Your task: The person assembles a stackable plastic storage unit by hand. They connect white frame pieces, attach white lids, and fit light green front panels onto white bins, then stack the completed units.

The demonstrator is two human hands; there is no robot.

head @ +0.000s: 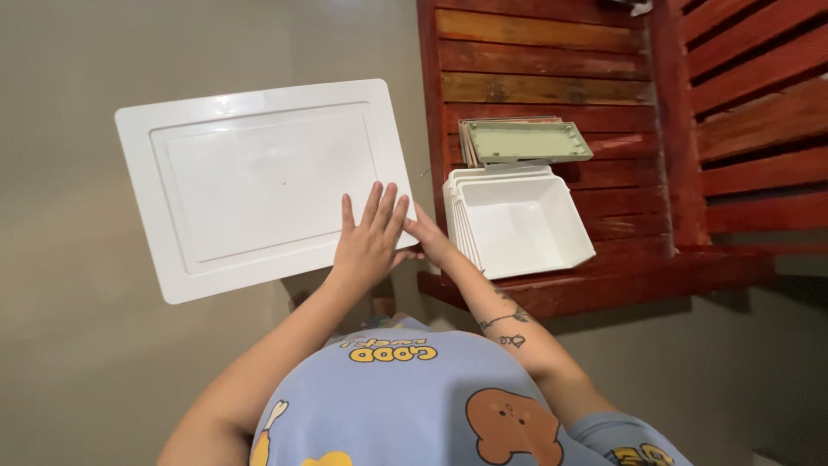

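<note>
A large white rectangular plastic lid (pixel 250 177) is held up flat in front of me, over the grey floor. My left hand (pixel 369 242) lies with spread fingers on its lower right corner. My right hand (pixel 429 240) grips the lid's right edge beside that corner, thumb side toward the left hand. My forearms reach up from a light blue printed shirt at the bottom of the view.
To the right stands a red-brown slatted wooden bench (pixel 552 69). On its seat sits a stack of white square plastic bins (pixel 517 220), and behind them a stack of flat pale green and tan lids (pixel 526 141). The bench's front edge (pixel 604 289) lies close to my right forearm.
</note>
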